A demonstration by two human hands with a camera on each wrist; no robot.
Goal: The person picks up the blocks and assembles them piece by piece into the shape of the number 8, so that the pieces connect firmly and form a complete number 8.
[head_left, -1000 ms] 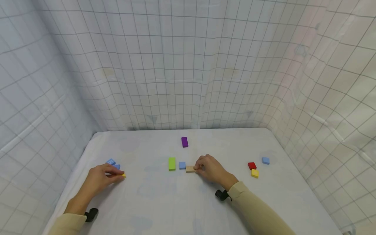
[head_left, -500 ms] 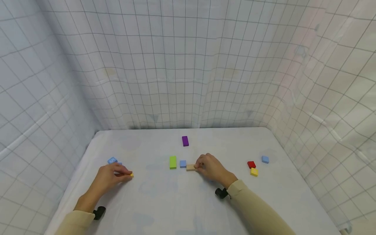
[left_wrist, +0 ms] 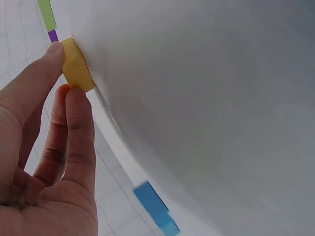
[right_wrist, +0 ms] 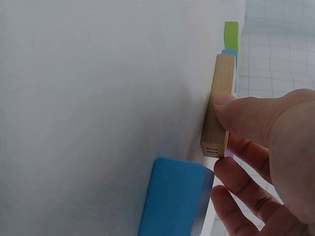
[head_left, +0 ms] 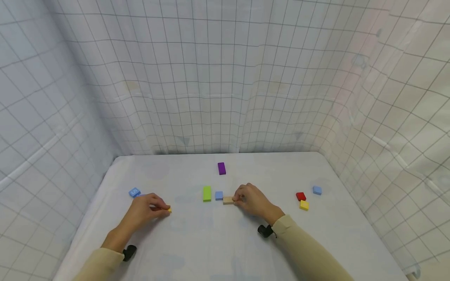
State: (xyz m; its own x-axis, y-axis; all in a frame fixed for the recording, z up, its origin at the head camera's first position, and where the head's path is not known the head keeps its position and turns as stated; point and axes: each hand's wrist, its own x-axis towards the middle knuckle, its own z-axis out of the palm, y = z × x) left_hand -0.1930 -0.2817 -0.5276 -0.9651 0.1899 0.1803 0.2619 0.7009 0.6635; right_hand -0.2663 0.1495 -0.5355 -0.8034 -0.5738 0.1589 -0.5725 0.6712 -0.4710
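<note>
In the head view my left hand [head_left: 144, 210] is at the left of the table, pinching a small yellow block [left_wrist: 77, 68] between thumb and fingertips. My right hand [head_left: 254, 201], near the middle, pinches a plain wooden block [right_wrist: 216, 118] by its right part. That block's left end lies against or close to a small blue block [head_left: 219, 196], and a lime green block [head_left: 207, 194] stands just left of it. Close below the right fingers, the right wrist view shows a larger blue block [right_wrist: 172, 196]; the right wrist mostly covers it in the head view.
A purple block [head_left: 222, 168] lies farther back. Toward the right are a red block [head_left: 300, 196], another yellow block [head_left: 304, 205] and a light blue block [head_left: 317, 190]. Behind the left hand lie blue blocks [head_left: 134, 192], partly hidden. Gridded curtains [head_left: 218, 97] hang around the white table [head_left: 197, 249].
My left hand has moved right across the table with the yellow block, away from the blue blocks. My right hand keeps its grip on the wooden block in the same place.
</note>
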